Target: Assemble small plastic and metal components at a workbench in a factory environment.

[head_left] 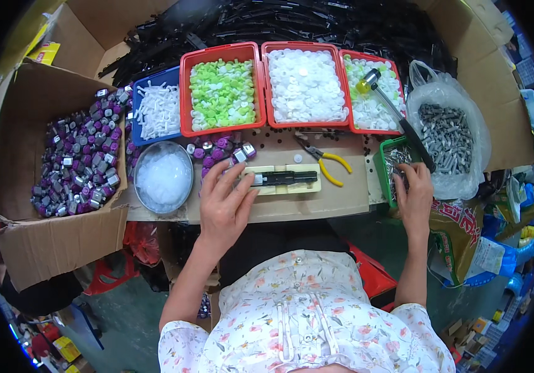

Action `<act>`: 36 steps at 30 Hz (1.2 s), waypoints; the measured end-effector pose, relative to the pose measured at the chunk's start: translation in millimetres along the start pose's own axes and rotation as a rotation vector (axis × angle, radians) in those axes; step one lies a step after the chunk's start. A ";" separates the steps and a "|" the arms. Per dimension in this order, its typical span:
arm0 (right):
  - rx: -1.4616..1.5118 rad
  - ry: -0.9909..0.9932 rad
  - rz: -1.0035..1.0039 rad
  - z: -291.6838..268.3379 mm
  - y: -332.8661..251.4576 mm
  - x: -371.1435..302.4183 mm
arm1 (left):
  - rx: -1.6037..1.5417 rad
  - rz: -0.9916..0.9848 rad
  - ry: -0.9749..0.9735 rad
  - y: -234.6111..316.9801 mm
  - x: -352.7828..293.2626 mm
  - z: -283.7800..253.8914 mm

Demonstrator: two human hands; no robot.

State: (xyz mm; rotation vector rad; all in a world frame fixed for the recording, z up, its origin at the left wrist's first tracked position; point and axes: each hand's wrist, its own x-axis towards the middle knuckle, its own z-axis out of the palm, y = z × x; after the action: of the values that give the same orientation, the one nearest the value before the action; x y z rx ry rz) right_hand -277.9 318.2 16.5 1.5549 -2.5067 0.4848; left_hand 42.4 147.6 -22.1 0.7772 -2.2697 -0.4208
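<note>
A black plastic part [288, 178] with a silver end lies in a cream-coloured holding block [304, 188] at the front of the work surface. My left hand [222, 202] rests at the block's left end, fingers spread, with fingertips beside the silver end. My right hand [415, 198] reaches into a green basket [381, 177] of thin metal pins [397, 156]. Its fingertips are bent together among the pins; what they hold, if anything, is too small to tell. Yellow-handled pliers [324, 156] lie behind the block.
Left stands a cardboard box [61, 248] of purple-grey motors, beside a metal bowl [164, 208] of white grease-like stuff. Behind are a blue tray [136, 133] and red trays [264, 118] of small plastic parts. A hammer [397, 115] leans near a bag [475, 149] of metal parts.
</note>
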 end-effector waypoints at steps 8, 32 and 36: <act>0.015 -0.009 -0.027 3.2 9.2 10.3 | 0.066 0.016 0.075 -20.1 59.4 -15.1; 0.629 0.035 -0.012 -1.8 -51.1 20.5 | -0.335 -0.422 -0.081 -15.6 114.5 -6.7; 0.857 -0.055 -0.124 1.6 -104.6 32.6 | -1.144 -0.790 -0.053 13.5 67.2 0.2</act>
State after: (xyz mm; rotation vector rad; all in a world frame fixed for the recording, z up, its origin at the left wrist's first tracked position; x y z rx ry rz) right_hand -199.2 247.4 44.7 1.9517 -2.3213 1.6673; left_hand -2.4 115.3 18.5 0.9409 -1.2609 -1.8673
